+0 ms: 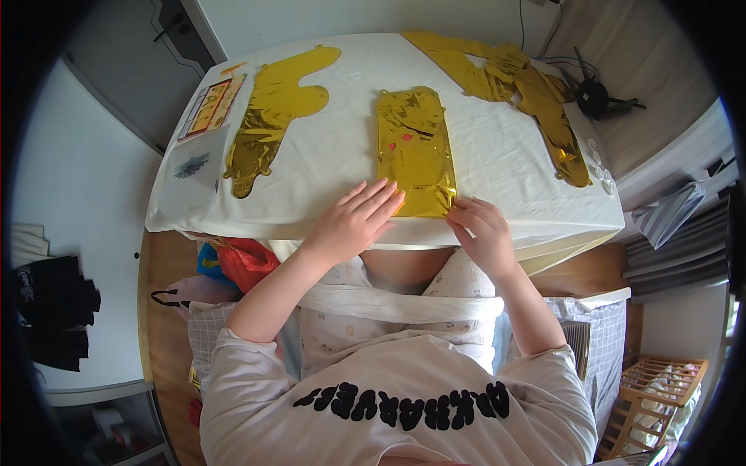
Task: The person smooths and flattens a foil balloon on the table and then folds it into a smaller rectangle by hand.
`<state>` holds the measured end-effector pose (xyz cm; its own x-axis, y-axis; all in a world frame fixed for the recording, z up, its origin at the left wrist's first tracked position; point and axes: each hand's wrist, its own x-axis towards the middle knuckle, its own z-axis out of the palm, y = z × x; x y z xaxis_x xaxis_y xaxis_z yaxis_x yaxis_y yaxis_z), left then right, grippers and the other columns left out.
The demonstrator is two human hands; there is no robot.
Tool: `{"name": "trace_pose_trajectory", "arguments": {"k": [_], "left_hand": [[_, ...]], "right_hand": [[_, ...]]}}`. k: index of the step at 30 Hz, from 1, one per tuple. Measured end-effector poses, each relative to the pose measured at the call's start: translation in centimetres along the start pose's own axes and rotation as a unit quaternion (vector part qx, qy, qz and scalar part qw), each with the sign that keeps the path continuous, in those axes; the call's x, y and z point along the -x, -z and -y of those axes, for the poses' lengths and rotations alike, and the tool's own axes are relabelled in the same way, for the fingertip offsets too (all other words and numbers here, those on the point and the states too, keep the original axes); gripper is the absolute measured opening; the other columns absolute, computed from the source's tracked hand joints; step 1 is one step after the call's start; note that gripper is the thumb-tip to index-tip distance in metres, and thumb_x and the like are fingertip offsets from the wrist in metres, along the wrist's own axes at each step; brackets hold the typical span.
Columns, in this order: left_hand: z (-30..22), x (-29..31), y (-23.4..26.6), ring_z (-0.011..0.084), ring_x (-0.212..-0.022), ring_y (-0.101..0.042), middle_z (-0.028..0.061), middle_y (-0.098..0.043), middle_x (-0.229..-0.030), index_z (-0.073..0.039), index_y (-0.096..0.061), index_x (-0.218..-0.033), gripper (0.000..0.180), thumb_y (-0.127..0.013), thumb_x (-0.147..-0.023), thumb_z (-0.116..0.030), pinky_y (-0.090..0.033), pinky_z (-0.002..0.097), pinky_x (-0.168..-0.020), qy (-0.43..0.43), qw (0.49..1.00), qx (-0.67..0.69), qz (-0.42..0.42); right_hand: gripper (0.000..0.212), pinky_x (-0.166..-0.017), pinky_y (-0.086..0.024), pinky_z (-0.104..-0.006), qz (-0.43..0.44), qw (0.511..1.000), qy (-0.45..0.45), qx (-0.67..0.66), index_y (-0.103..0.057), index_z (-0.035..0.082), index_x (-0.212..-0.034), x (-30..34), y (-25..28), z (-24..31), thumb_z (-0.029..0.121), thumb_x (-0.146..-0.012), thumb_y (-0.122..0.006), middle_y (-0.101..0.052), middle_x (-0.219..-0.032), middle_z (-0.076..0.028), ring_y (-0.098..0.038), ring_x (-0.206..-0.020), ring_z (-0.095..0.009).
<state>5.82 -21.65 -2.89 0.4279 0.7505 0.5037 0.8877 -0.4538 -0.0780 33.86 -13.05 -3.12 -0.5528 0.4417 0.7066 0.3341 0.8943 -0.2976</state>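
A gold foil balloon (416,163), folded into a flat, wrinkled rectangle with two red spots, lies in front of me at the near edge of the white-covered table. My left hand (357,217) rests with its fingers stretched out over the balloon's near left corner. At the near right corner, my right hand (480,231) pinches the foil between thumb and fingers. Two more flat gold foil balloons lie unfolded: a curved one (272,116) to the left and a larger, crumpled one (513,81) at the far right.
A white cloth (342,140) covers the table. On its left lie a printed package (208,109) and a clear bag (190,165). A black router (593,95) with antennas stands at the far right, near small clear discs (602,172). A red bag (245,260) sits below the table edge.
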Motion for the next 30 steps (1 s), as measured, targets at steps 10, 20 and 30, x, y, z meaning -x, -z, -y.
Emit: {"name": "trace_pose_trajectory", "arguments": {"k": [10,20,30], "left_hand": [[0.5,-0.2,0.4,0.0231,-0.135,-0.058,0.0109,-0.063,-0.141,-0.006,-0.062,-0.139,0.053,-0.072,-0.093,-0.03,-0.047,0.0412,-0.111,-0.04,0.999,0.0,0.019],[-0.6,-1.5,0.8,0.0244,-0.145,-0.046,0.0097,-0.052,-0.153,-0.009,-0.052,-0.149,0.068,-0.074,-0.086,-0.016,-0.04,0.0455,-0.118,0.017,0.999,0.01,0.032],[0.0,-1.5,0.1,0.0262,-0.146,-0.045,0.011,-0.051,-0.155,-0.006,-0.05,-0.15,0.062,-0.065,-0.09,-0.01,-0.037,0.0452,-0.121,-0.053,0.993,0.06,0.09]], "right_hand": [[0.02,-0.094,-0.057,-0.0422,-0.002,0.999,0.028,0.017,-0.071,0.009,-0.096,0.2,0.5,-0.1,-0.001,-0.08,-0.079,-0.076,-0.099,-0.007,-0.074,-0.103,-0.024],[0.029,-0.087,-0.056,-0.0393,0.018,0.995,0.091,-0.025,-0.072,0.01,-0.092,0.5,2.5,-0.5,-0.006,-0.069,-0.08,-0.075,-0.095,-0.005,-0.073,-0.096,-0.026],[0.06,-0.104,-0.048,-0.044,0.146,0.988,0.056,0.012,-0.067,0.015,-0.127,-0.7,4.6,-0.2,0.012,-0.07,-0.086,-0.06,-0.139,-0.009,-0.061,-0.124,-0.028]]}}
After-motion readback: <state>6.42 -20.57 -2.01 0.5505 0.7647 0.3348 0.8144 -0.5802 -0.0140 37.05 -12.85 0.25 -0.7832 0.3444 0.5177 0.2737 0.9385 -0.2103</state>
